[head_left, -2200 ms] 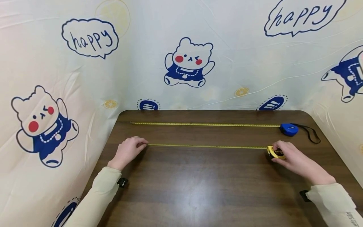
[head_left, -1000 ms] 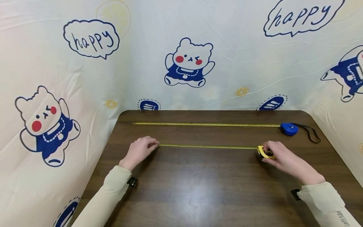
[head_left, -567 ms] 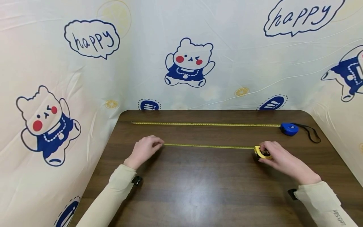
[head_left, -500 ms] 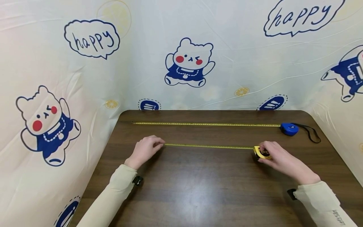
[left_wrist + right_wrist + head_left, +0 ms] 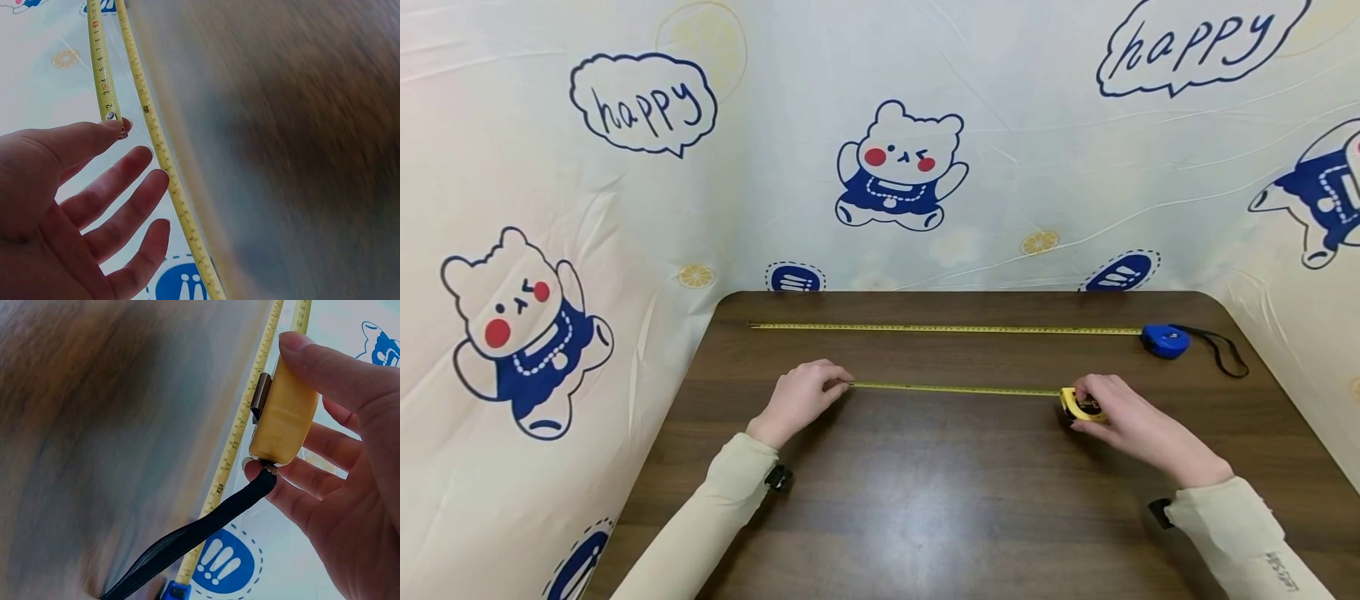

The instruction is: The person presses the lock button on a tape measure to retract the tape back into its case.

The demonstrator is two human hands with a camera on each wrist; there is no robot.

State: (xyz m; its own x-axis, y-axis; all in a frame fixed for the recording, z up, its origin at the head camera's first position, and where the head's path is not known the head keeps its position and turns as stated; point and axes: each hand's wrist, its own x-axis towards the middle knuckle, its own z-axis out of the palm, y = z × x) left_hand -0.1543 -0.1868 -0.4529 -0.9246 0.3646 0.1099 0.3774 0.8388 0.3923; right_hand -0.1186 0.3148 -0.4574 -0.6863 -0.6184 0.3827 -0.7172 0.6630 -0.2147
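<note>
A yellow tape measure (image 5: 1072, 407) is in my right hand (image 5: 1131, 425), gripped between thumb and fingers. Its drawn-out blade (image 5: 955, 388) runs left to my left hand (image 5: 801, 402). Thumb and forefinger there pinch the blade's end, while the other fingers (image 5: 128, 209) spread loosely in the left wrist view. In the right wrist view a metal clip (image 5: 260, 397) sits on the tape measure's side and a black strap (image 5: 194, 529) hangs from it. Behind, a blue tape measure (image 5: 1165, 342) lies on the table with its own yellow blade (image 5: 940, 328) extended leftward.
The brown wooden table (image 5: 880, 508) reaches back to a printed cloth wall (image 5: 775, 167) with bear drawings on it. A black wrist loop (image 5: 1228, 354) trails from the blue tape measure near the table's right edge.
Both hands have moved inward, the left to the right and the right to the left. The yellow tape measure's exposed blade has become shorter. The blue tape measure has stayed put.
</note>
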